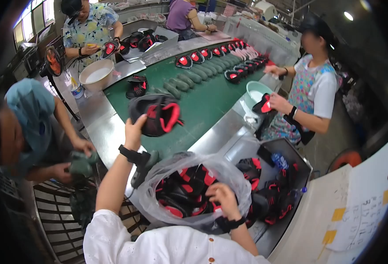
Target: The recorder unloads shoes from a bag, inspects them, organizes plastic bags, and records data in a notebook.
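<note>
My left hand (134, 128) is raised over the near end of the green conveyor belt (207, 99) and grips a black and red shoe upper (159, 114) by its left edge. My right hand (222, 198) reaches down into a clear plastic bag (159, 189) in front of me, fingers curled on the black and red shoe uppers (183, 193) packed inside. Whether it grips one of them is hidden. Both wrists carry black bands.
A metal tray (301, 169) at right holds more black and red uppers. Green shoe lasts (189, 79) and uppers lie in rows along the belt. Three people work around it: left holding a green last, right beside a teal bowl (255, 90), far left near a white basin (96, 75).
</note>
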Demonstrator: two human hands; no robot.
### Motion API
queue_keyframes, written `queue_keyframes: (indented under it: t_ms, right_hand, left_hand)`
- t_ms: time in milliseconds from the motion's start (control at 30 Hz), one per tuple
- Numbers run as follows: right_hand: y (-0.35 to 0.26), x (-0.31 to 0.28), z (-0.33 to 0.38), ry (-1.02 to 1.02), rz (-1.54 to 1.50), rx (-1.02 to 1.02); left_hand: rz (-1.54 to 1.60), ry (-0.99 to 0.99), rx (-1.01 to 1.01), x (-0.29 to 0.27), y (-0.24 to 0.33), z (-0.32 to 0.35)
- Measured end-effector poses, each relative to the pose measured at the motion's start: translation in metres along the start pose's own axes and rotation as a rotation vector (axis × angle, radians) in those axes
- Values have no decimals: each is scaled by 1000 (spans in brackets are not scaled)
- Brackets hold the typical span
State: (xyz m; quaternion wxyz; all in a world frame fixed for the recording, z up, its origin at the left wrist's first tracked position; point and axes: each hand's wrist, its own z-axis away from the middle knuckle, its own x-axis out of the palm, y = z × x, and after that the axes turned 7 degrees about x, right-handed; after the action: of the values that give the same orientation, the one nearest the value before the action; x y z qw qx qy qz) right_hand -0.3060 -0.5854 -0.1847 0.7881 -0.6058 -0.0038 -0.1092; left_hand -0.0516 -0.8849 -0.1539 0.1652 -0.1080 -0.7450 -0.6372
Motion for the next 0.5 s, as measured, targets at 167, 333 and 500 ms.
queue_keyframes:
  t_ms: [167,333,500]
  right_hand:
    - [16,-6,11,7,-18,222]
    - [16,-18,-1,102,0,268]
    - [9,-5,-1,93,2,239]
  left_hand:
    - [111,268,-170,-77,-103,-72]
    - [-256,405,110,-79,-124,-175]
    - [-597,311,229,-61,-49,-254]
